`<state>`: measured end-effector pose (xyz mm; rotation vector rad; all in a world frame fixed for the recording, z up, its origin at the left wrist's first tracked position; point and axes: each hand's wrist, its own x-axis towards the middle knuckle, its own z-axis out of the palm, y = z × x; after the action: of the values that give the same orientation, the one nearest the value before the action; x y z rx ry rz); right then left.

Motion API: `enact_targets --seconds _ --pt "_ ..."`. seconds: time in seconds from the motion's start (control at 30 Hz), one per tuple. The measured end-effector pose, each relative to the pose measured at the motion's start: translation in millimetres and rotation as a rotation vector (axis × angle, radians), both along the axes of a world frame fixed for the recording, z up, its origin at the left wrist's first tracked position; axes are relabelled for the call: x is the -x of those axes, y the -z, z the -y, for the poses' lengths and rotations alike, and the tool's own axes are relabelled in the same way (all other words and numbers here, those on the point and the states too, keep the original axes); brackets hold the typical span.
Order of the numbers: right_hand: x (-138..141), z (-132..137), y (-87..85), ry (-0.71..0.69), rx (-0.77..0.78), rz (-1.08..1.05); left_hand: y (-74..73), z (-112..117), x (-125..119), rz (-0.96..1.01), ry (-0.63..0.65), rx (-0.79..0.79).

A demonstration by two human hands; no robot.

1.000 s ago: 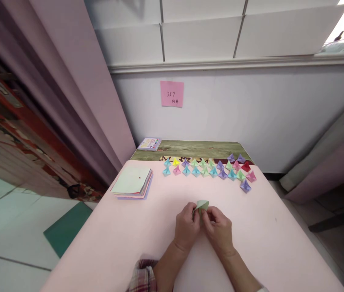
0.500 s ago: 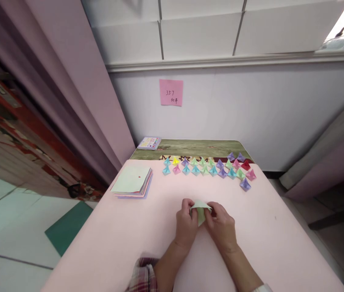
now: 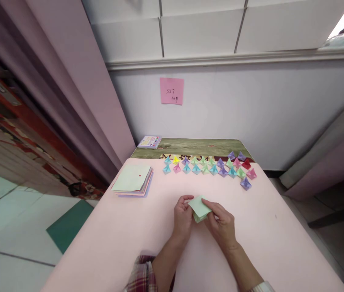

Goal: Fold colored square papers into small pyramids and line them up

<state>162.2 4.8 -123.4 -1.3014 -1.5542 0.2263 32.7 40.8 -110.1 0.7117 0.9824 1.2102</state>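
A pale green sheet of folded origami paper (image 3: 200, 206) is held between my two hands above the pink tabletop. It shows a flat square face on top, with folded layers spreading below. My right hand (image 3: 221, 222) pinches its right side, the fingers closed on the paper. At the left corner, my left hand (image 3: 183, 216) has its fingers curled against the paper; some fingertips are hidden behind it. Beyond the hands stand rows of small folded paper shapes in several colours, among them a purple one (image 3: 245, 183) and a red one (image 3: 246, 164).
A stack of coloured paper squares (image 3: 132, 178) lies on the left of the pink-covered table (image 3: 147, 227). At the far left corner is a small printed pack (image 3: 149, 141). A pink note (image 3: 172, 91) is stuck to the wall. Curtains hang on both sides.
The folded paper has turned and flattened from a raised, opened shape into a square facing up. My right fingers have moved onto its upper edge, and my left fingers have loosened slightly.
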Motion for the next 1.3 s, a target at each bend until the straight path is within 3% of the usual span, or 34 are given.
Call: enact_targets --seconds 0.37,0.53,0.63,0.73,0.87,1.0,1.2,1.3 --pt "-4.7 -0.9 0.7 -0.045 0.061 -0.017 -8.2 3.2 1.6 0.187 0.013 0.104" --pt "-4.9 -0.1 -3.1 -0.137 0.121 -0.071 2.1 -1.0 4.8 0.027 0.001 0.022" --pt "-5.9 -1.3 -5.1 -0.210 0.198 -0.351 5.1 -4.6 8.8 -0.089 0.004 -0.015" --pt "-6.2 -5.4 -2.6 -0.124 0.331 -0.590 3.4 -5.0 10.6 -0.205 0.091 -0.101" --pt "-5.4 -10.5 2.6 -0.022 0.500 -0.510 3.5 -1.9 8.5 -0.266 0.229 -0.185" --pt "-6.4 -12.4 2.4 -0.003 0.491 -0.497 8.3 -0.9 7.7 -0.265 0.256 -0.160" --pt "-10.1 -16.0 2.6 -0.033 0.494 -0.561 12.5 -2.2 8.5 -0.252 0.208 -0.160" --pt "-9.7 -13.4 -0.8 -0.088 0.481 -0.620 12.3 -1.0 6.7 -0.235 0.066 -0.164"
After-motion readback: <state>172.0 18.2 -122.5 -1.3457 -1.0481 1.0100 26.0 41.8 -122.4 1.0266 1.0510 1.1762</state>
